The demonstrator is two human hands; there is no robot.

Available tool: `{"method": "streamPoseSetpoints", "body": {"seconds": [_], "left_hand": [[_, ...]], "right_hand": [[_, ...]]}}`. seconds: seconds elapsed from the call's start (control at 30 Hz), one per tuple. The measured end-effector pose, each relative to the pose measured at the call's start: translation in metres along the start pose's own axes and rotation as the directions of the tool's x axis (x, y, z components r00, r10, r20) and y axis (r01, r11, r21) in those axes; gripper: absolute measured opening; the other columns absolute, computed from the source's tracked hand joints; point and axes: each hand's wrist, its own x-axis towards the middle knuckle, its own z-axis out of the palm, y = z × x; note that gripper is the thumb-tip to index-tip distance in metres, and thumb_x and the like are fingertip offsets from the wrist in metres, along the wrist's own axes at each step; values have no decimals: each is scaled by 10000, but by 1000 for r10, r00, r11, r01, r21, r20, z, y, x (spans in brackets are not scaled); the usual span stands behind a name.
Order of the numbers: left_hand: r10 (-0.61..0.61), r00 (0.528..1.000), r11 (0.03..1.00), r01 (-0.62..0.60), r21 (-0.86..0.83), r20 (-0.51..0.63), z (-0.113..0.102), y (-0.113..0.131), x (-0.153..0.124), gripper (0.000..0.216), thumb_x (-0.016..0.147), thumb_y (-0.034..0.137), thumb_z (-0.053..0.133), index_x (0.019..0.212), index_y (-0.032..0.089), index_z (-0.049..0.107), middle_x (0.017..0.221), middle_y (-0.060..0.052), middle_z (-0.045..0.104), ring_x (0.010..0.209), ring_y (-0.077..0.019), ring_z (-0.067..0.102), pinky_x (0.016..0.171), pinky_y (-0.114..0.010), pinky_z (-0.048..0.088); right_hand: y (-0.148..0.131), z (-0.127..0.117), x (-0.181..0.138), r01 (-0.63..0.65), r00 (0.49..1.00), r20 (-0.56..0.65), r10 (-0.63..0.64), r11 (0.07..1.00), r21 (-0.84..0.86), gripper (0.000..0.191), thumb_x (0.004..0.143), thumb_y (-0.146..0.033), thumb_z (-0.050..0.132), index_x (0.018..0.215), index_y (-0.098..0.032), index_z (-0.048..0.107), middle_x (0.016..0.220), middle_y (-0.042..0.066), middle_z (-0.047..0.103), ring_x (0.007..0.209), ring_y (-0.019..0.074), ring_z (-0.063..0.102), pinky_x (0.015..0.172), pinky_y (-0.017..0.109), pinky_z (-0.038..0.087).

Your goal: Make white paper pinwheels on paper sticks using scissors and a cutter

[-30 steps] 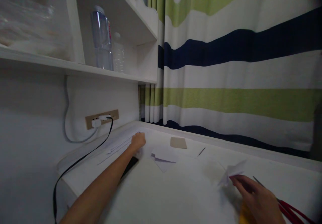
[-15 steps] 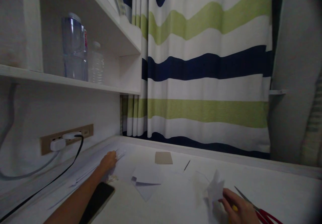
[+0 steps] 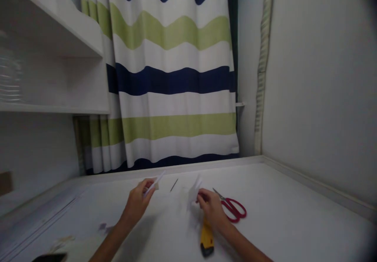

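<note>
Head view: a paper slip (image 3: 156, 182) is gripped between thumb and fingers of the left hand (image 3: 140, 197), tilted, held above the desk (image 3: 282, 215). A paper piece (image 3: 193, 194) is pinched by thumb and fingertips of the right hand (image 3: 210, 205), roughly upright; blurred, so folds can't be made out. Both papers are held apart, with a thin dark rod (image 3: 174, 185) seen on the desk between them. Scissors (image 3: 235, 210) are seen just right of the right hand, blades pointed away, partly covered by it. A yellow cutter (image 3: 207, 236) is seen below the right hand, its far end hidden. A tan card (image 3: 157, 186) is mostly covered by left hand and slip. A phone (image 3: 50, 258) is cut off at bottom left. The desk is backed by a striped curtain (image 3: 176, 81)
</note>
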Motion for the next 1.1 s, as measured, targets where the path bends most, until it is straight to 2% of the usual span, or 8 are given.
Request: {"method": "streamPoseSetpoints", "body": {"seconds": [0.07,0.13,0.27,0.47,0.67,1.1], "left_hand": [[5,1000,997,-6,-83,-11,17,24,-11,293,721,385,412,870,159,525,725,-29,614,683,-172,583,618,-253,439],[37,999,992,-33,-120,28,28,42,-20,284,737,388,398,816,157,544,655,-20,603,637,-165,573,607,-246,430],[89,992,988,-77,-131,87,37,59,-32,302,776,379,357,688,155,539,613,-15,570,572,-142,538,577,-229,405],[101,988,987,-85,-137,115,41,59,-40,304,797,358,345,839,132,543,606,-8,542,578,-137,520,583,-223,384],[97,983,988,-76,-133,158,41,55,-43,300,808,344,329,784,138,545,613,-10,529,591,-137,511,599,-226,370],[95,983,989,-75,-127,159,40,59,-44,301,810,336,314,712,155,533,582,0,523,565,-128,506,585,-217,367]], "right_hand": [[-1,-4,2,-13,999,-35,15,999,49,183,691,-187,429,577,-136,562,499,1,515,471,96,448,472,193,339],[-1,-7,3,-17,998,-59,22,996,84,173,683,-174,433,578,-133,564,490,-4,509,458,90,440,459,189,330],[-5,-11,4,-4,996,-87,14,994,112,169,676,-158,431,575,-130,564,478,-10,499,456,83,432,463,184,326],[-8,-10,1,20,998,-65,-12,993,118,172,677,-174,451,568,-129,575,477,-10,510,458,82,432,472,188,317],[-6,-8,-1,31,999,-23,-29,996,89,173,682,-188,464,561,-129,573,477,-11,512,454,78,421,457,184,306],[-10,-6,-4,23,1000,-4,-23,996,83,178,691,-197,467,570,-121,573,467,-17,491,449,75,415,454,184,298]]}}
